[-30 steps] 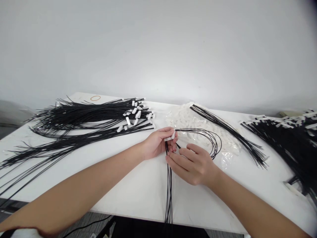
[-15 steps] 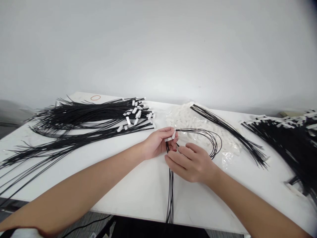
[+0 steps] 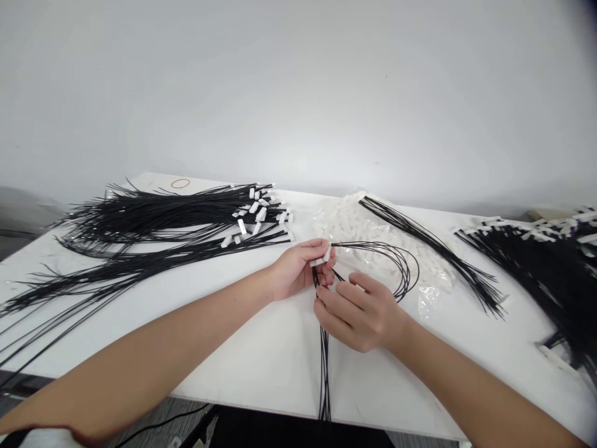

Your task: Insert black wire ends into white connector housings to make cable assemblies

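Note:
Near the middle of the table, my left hand (image 3: 301,269) is closed on a white connector (image 3: 321,257). Black wires (image 3: 392,249) loop from the connector out to the right, and more black wires (image 3: 324,367) hang down over the table's front edge. My right hand (image 3: 359,308) is just below and right of the connector, its fingers curled and pinched on black wire; the fingertips are partly hidden.
Bundles of black wires with white connectors (image 3: 186,214) lie at the left. Behind my hands is a clear bag of white connectors (image 3: 345,214) with a loose wire bundle (image 3: 433,249) across it. Another wire pile (image 3: 536,267) lies at the right. A rubber band (image 3: 180,183) rests at the back left.
My right hand has moved slightly down and right, away from the connector. The hanging wires have shifted a little to the right. My left hand has stayed almost in place.

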Action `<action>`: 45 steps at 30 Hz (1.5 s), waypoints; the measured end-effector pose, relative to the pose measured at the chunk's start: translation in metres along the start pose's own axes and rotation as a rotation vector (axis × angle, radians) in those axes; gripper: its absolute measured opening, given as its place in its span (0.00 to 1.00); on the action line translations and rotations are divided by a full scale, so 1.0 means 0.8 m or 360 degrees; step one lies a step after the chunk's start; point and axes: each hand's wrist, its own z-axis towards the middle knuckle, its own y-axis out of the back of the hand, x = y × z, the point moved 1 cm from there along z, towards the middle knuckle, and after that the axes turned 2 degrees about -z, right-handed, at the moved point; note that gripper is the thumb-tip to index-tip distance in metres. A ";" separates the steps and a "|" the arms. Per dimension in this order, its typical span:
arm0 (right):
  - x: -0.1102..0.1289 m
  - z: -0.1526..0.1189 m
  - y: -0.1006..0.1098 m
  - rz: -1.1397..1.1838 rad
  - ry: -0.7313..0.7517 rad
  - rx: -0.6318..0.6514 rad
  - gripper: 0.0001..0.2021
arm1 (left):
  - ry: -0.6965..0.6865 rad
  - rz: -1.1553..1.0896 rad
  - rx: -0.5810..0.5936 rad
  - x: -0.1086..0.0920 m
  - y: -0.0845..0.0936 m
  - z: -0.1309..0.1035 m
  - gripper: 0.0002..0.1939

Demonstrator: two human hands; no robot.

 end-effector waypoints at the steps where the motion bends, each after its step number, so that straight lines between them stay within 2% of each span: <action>1: 0.000 -0.001 0.001 0.0002 0.0005 -0.0008 0.03 | 0.0000 0.0015 0.0003 0.000 0.000 0.000 0.07; 24: -0.002 0.002 0.000 -0.0008 -0.0029 0.0057 0.03 | -0.0005 0.0011 0.0003 0.001 -0.001 0.000 0.07; 35: -0.002 0.007 -0.001 -0.0037 -0.0204 0.0007 0.07 | 0.0016 -0.0294 -0.0147 0.001 0.000 0.001 0.06; 45: 0.001 0.008 -0.003 -0.0049 -0.0156 0.0021 0.07 | 0.0068 -0.0113 -0.0041 0.000 -0.001 -0.001 0.07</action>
